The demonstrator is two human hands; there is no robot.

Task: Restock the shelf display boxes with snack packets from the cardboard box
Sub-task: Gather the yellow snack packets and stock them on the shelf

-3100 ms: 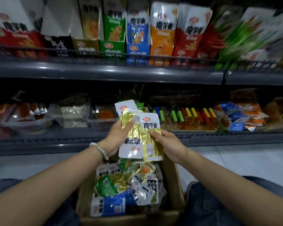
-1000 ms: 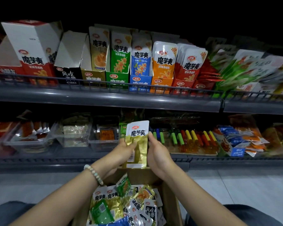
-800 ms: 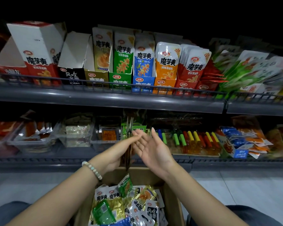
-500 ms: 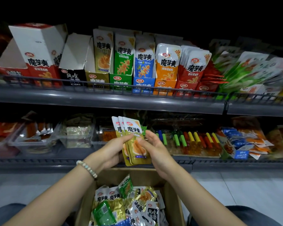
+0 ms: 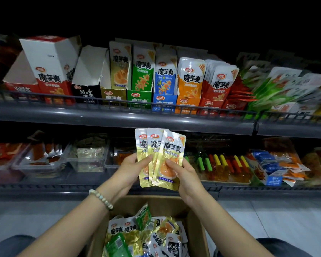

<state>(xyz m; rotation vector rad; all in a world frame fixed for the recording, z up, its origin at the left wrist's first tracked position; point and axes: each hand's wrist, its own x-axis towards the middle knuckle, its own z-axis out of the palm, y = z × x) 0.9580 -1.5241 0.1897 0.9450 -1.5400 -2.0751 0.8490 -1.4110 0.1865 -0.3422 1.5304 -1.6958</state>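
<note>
gold snack packets [image 5: 160, 158], three, fanned out like cards in the middle of the view, held up in the air just under the top shelf [image 5: 119, 115]. pinched at the 9 o'clock edge by the left hand [image 5: 130, 169], thumb on the front, fingers behind. pinched at the 3 o'clock edge by the right hand [image 5: 183, 175] the same way. cardboard box [image 5: 195, 225] down at 6 o'clock, full of mixed packets. matching gold display box [image 5: 113, 97] up at 11 o'clock from the packets, between a black display box [image 5: 85, 93] and a green display box [image 5: 139, 98].

what might go wrong: shiny and slippery, so could slide apart and drop if one hand lets go too soon. could bump the edge of the top shelf on the way up. could land in the green display box by mistake, being right next door. could bend against the packet already standing in the gold display box.

writing to read: "魔芋爽" in big black letters on the gold snack packets and on most boxes at 12 o'clock. small red oval with "卫龙" on the box fronts. "风吃" on the black display box, the rest partly hidden. "风吃海带" on a black-and-white packet [image 5: 173, 247] at 6 o'clock.
</note>
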